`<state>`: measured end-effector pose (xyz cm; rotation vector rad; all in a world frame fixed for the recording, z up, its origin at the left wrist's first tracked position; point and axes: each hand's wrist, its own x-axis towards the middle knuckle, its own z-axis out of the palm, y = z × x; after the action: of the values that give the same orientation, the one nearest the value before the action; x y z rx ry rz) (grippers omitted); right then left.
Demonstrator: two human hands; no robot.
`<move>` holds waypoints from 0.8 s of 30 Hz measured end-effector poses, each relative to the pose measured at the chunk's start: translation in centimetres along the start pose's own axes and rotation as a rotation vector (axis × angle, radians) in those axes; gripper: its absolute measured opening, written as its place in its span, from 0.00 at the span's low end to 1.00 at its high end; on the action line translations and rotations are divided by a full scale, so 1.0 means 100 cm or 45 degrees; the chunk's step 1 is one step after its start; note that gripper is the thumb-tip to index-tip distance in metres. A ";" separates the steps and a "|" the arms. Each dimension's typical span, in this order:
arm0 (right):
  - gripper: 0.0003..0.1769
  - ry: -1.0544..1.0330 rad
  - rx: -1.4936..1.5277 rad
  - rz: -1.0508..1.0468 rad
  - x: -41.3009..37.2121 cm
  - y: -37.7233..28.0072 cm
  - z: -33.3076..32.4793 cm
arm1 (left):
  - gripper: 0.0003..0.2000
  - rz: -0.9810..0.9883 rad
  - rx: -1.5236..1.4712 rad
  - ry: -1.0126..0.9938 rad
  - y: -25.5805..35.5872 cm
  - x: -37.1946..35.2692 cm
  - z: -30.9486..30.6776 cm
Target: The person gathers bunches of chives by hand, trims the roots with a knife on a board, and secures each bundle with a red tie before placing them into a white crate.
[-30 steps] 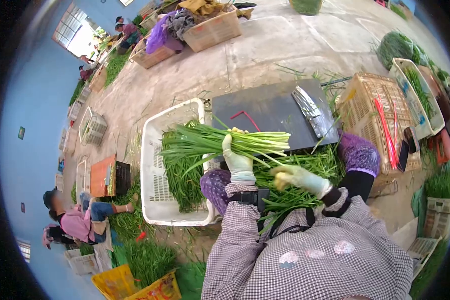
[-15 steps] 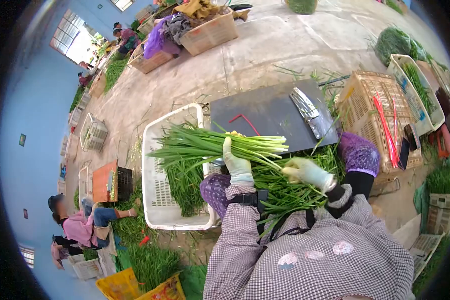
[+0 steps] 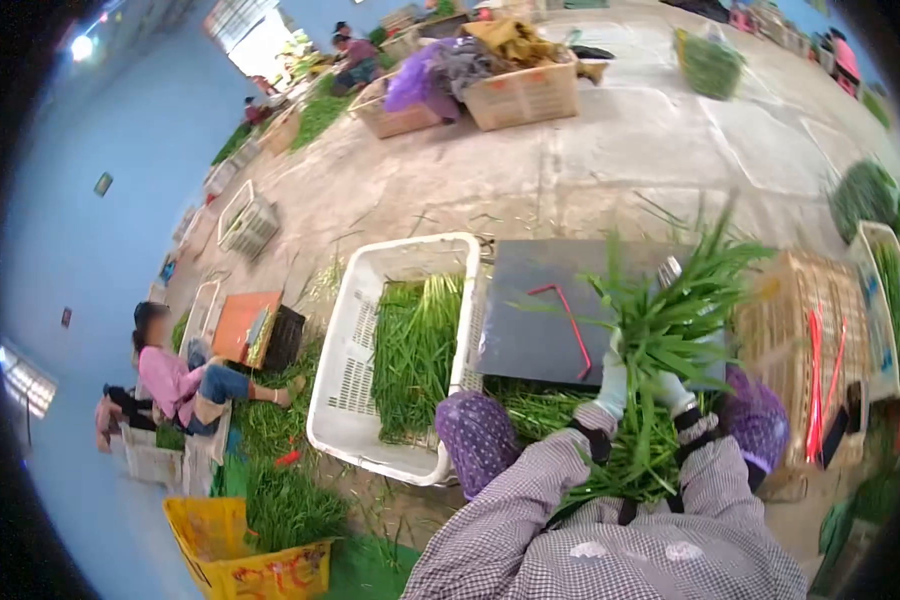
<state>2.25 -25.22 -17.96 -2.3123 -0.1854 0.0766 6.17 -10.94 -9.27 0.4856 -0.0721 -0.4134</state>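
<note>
My left hand [image 3: 615, 378], in a pale glove, is closed on the left side of a bunch of garlic chives [image 3: 682, 312]. Opposite it, my gloved right hand [image 3: 674, 392] grips the same bunch low down, its fingers partly covered by leaves. The leaf ends fan upward and to the right over a dark board [image 3: 530, 275]. A bent red strip [image 3: 574, 330] lies on that board. Leaves hide most of the knife [image 3: 669, 270] behind the bunch. More loose chives [image 3: 630, 465] are heaped on my lap between my purple-covered knees.
Left of the board stands a white crate [image 3: 332, 390] with chives [image 3: 415, 345] inside. To the right, an upturned tan crate [image 3: 785, 340] bears red strips [image 3: 818, 385] and a phone [image 3: 838, 430]. A seated person [image 3: 175, 375] is at left, near a yellow crate [image 3: 270, 575].
The bunch has turned from lying sideways, leaves leftward, to leaves pointing up and right. My right hand has come onto it. The view has shifted, and the white crate's chives are now uncovered.
</note>
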 end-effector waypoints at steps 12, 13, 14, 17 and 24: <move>0.21 0.047 1.699 0.248 0.015 -0.117 -0.080 | 0.46 -0.318 1.549 -0.279 0.139 0.070 0.057; 0.25 0.091 1.856 0.177 0.017 -0.121 -0.084 | 0.45 -0.464 1.527 -0.237 0.162 0.064 0.064; 0.28 0.053 2.000 0.166 0.015 -0.113 -0.088 | 0.42 -0.629 1.601 -0.194 0.181 0.068 0.057; 0.24 0.076 2.076 0.298 0.013 -0.086 -0.093 | 0.23 -0.041 2.480 -0.258 0.187 0.113 -0.098; 0.26 0.137 1.826 0.395 0.022 -0.119 -0.149 | 0.25 0.492 3.129 -0.323 0.166 0.108 -0.103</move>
<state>4.79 -27.71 0.92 -0.8882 0.2372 0.1704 23.87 2.58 -10.97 2.7613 -0.9651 0.2518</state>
